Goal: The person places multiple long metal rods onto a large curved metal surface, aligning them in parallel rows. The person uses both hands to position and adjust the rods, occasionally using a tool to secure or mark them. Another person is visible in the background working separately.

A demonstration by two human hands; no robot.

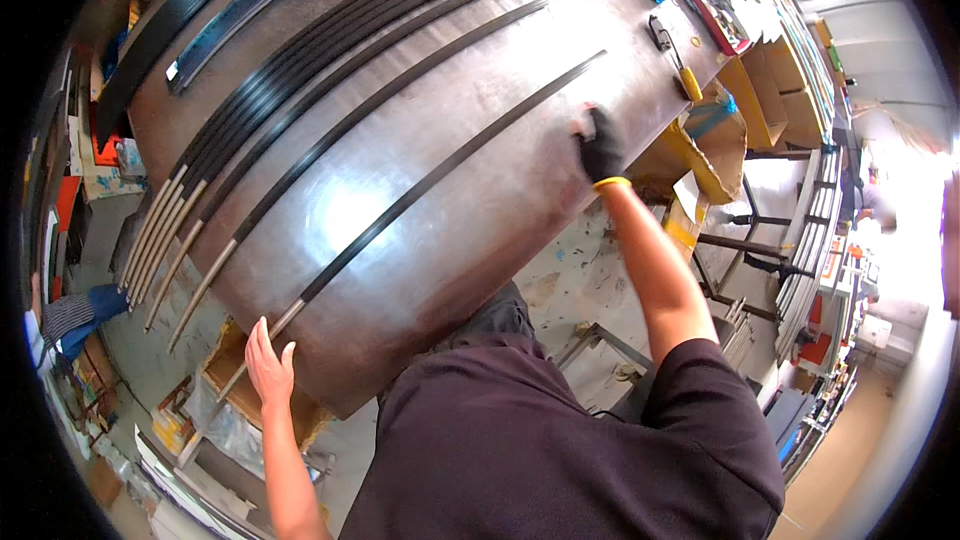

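A long rod, black along most of its length with a bare silver end, lies slantwise across the dark metal table. My left hand, bare, rests against its silver part at the table's near left edge, fingers stretched and thumb apart. The silver end reaches out past the table edge. My right hand, in a black glove, is over the right side of the table, just off the rod's far end. Motion smears its fingers, so I cannot tell whether they hold anything.
Several similar black rods lie side by side at left, silver ends overhanging. Beyond them are flat dark strips. A yellow-handled tool and a red box are at far right. Cardboard boxes stand beside the table. Another person's blue-clad leg shows at left.
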